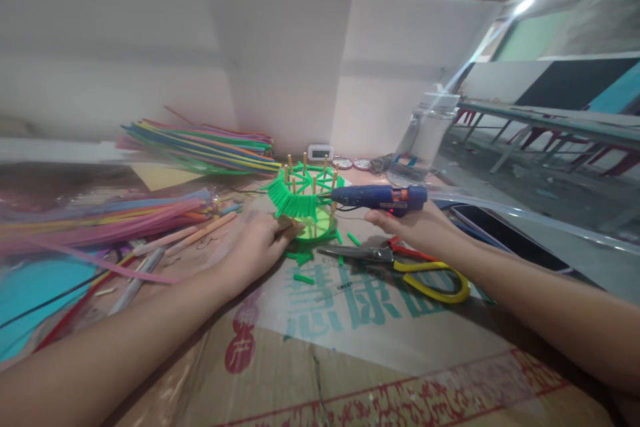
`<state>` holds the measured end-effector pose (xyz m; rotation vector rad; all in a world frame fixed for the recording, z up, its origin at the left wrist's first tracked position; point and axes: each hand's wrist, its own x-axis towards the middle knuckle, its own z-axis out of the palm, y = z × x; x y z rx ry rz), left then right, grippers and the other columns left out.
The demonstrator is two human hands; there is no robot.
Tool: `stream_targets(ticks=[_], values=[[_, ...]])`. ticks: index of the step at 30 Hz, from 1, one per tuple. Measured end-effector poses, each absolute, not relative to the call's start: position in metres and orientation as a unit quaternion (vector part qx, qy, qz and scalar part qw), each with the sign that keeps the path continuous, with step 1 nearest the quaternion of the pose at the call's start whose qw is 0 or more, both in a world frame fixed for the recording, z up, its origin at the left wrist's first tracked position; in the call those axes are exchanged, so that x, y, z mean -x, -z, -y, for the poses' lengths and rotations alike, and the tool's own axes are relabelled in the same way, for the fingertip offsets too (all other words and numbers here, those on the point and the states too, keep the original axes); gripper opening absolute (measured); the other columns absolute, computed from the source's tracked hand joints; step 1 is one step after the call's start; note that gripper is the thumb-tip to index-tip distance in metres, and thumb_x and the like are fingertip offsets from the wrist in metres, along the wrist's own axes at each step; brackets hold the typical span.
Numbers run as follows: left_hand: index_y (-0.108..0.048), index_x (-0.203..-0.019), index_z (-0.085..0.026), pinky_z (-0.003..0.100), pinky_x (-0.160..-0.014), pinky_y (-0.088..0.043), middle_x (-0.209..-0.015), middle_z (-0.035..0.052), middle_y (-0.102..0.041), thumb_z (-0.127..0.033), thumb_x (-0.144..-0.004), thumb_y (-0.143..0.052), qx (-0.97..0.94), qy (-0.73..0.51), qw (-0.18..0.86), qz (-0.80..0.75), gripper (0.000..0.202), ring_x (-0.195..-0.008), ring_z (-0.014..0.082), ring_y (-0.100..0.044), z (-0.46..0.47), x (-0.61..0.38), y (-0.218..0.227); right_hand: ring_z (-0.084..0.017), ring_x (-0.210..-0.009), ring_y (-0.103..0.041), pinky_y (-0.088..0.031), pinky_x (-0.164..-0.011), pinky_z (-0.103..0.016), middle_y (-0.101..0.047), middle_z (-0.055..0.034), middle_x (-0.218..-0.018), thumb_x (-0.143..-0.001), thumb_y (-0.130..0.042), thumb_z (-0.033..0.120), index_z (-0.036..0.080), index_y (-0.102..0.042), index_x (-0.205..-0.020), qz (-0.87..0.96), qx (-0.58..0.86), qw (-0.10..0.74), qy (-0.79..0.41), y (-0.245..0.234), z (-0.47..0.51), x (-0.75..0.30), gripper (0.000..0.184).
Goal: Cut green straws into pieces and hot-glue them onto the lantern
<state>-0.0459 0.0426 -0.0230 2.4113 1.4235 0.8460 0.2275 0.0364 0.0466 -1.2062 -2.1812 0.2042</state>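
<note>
Blue with an orange part and a small red light, a hot glue gun (363, 196) is gripped in my right hand (410, 221). Its nozzle reaches the side of a small round craft model (295, 203). That model has upright wooden sticks, a light green round base and a fringe of bright green pieces around the upper left. My left hand (263, 240) holds the model low on its left side; the fingertips are partly hidden. Below the glue gun lie scissors (430, 280) with yellow and red handles. Short green cut pieces (303, 278) are scattered near the base.
Bundles of coloured pipe cleaners (200, 147) lie at the back left, with more in plastic (165, 213) nearer. A small digital display (321, 152) stands by the white partition (280, 67). A clear bottle (417, 137) and a phone (505, 237) are at right.
</note>
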Motion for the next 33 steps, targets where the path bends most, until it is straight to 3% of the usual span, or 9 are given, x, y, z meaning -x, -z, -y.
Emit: stream_targets(ticks=[7, 12, 19, 28, 33], values=[[-0.069, -0.075, -0.016, 0.026, -0.06, -0.038, -0.068, 0.0051, -0.068, -0.039, -0.096, -0.046, -0.819, -0.287, 0.109, -0.484, 0.039, -0.061, 0.0162, -0.058, -0.0404, 0.0453, 0.0214, -0.03, -0.108, -0.066, -0.053, -0.095, -0.048, -0.075, -0.0043, -0.104, -0.085, -0.062, 0.051, 0.028, -0.069, -0.112, 0.832, 0.436, 0.321, -0.123, -0.0447, -0.0388, -0.2305, 0.036], [-0.07, -0.077, -0.016, 0.026, -0.062, -0.039, -0.073, 0.0062, -0.07, -0.037, -0.096, -0.045, -0.82, -0.285, 0.116, -0.483, 0.038, -0.065, 0.0175, -0.06, -0.0402, 0.045, 0.0202, -0.032, -0.111, -0.065, -0.05, -0.1, -0.052, -0.076, -0.0043, -0.101, -0.083, -0.066, 0.048, 0.029, -0.072, -0.105, 0.836, 0.433, 0.306, -0.141, -0.0436, -0.0406, -0.2313, 0.03], [-0.07, -0.076, -0.017, 0.026, -0.061, -0.039, -0.071, 0.0052, -0.07, -0.037, -0.096, -0.046, -0.82, -0.286, 0.123, -0.481, 0.037, -0.063, 0.0168, -0.059, -0.0402, 0.045, 0.0199, -0.03, -0.092, -0.07, -0.057, -0.087, -0.046, -0.076, -0.006, -0.097, -0.083, -0.066, 0.048, 0.023, -0.072, -0.098, 0.833, 0.447, 0.289, -0.15, -0.0438, -0.0394, -0.2299, 0.03], [-0.066, -0.073, -0.016, 0.027, -0.061, -0.037, -0.071, 0.0053, -0.069, -0.035, -0.097, -0.044, -0.821, -0.274, 0.12, -0.486, 0.038, -0.063, 0.0166, -0.059, -0.0404, 0.0444, 0.0188, -0.027, -0.105, -0.067, -0.052, -0.098, -0.045, -0.074, -0.0046, -0.109, -0.079, -0.071, 0.04, 0.025, -0.067, -0.107, 0.823, 0.411, 0.348, -0.177, -0.0507, -0.0368, -0.2236, 0.032], [-0.064, -0.073, -0.016, 0.027, -0.061, -0.036, -0.072, 0.005, -0.068, -0.034, -0.097, -0.044, -0.822, -0.27, 0.11, -0.49, 0.036, -0.065, 0.017, -0.059, -0.0408, 0.0451, 0.0198, -0.027, -0.095, -0.07, -0.056, -0.089, -0.045, -0.075, -0.0045, -0.101, -0.082, -0.068, 0.044, 0.025, -0.069, -0.099, 0.825, 0.43, 0.324, -0.174, -0.0484, -0.0368, -0.2264, 0.026]])
